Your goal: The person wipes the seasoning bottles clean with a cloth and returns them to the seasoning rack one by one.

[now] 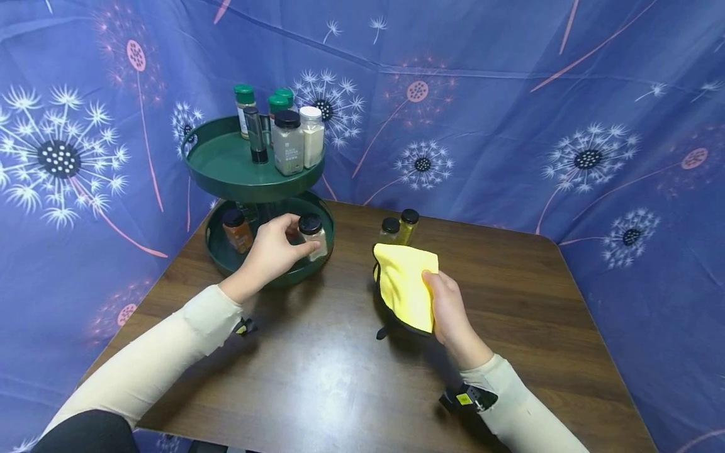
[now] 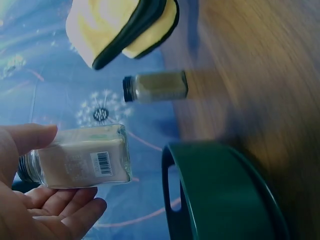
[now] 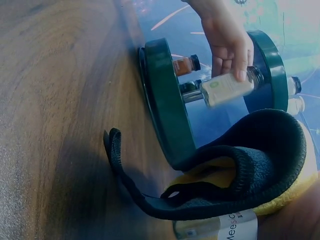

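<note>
My left hand (image 1: 269,250) pinches a clear glass spice jar (image 1: 314,242) with a black lid and pale powder inside. In the left wrist view this jar (image 2: 82,162) shows a barcode label, thumb on one side and fingers on the other. It is held over the right side of the lower tier (image 1: 303,272) of a green two-tier stand. My right hand (image 1: 451,308) grips a yellow cloth (image 1: 404,283) with black edging, folded over and hanging above the table. Behind the cloth stand two black-lidded jars, one greenish-yellow (image 1: 408,228) and one partly hidden (image 1: 389,231).
On the stand's upper tier (image 1: 249,187) are several bottles, among them a grey jar (image 1: 288,148) and a white-lidded jar (image 1: 313,138). An orange-brown jar (image 1: 238,233) sits on the lower tier. The wooden table (image 1: 317,377) meets a blue dandelion-print curtain (image 1: 481,126).
</note>
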A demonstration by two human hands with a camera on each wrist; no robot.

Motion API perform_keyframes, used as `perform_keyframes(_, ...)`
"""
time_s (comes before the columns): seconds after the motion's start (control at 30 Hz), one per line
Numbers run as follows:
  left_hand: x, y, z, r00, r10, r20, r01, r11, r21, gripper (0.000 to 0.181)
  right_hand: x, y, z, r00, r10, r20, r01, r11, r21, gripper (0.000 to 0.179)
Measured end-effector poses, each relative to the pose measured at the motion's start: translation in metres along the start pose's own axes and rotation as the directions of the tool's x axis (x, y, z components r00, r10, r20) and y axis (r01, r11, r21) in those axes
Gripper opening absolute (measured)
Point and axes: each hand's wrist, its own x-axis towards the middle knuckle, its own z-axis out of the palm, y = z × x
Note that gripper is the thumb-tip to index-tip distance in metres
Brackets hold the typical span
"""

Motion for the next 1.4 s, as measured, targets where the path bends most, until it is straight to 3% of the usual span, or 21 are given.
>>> perform_keyframes(0.2,0.000,-0.013,-0.011,0.999,-0.006,-0.048,0.008,1.000,0.028,0.041,-0.001,0.001,-0.001,1.000,-0.004,-0.012,0.004,1.000,-0.012,0.033)
perform_keyframes(0.77,-0.008,-0.053,-0.038,0.986,-0.060,-0.155,0.086,0.982,0.170,0.035,-0.001,0.002,-0.005,1.000,0.012,-0.016,-0.012,1.000,-0.014,0.035)
perform_keyframes(1.0,-0.011,-0.065,-0.044,0.984,-0.110,-0.140,0.135,0.974,0.183,0.035,0.001,0.005,-0.008,1.000,0.006,-0.019,-0.006,1.000,0.001,0.034)
perform_keyframes(1.4,-0.019,-0.080,-0.049,0.984,-0.141,-0.108,0.161,0.964,0.212,0.036,0.003,0.006,-0.011,0.999,0.019,-0.050,-0.019,1.000,0.007,0.032)
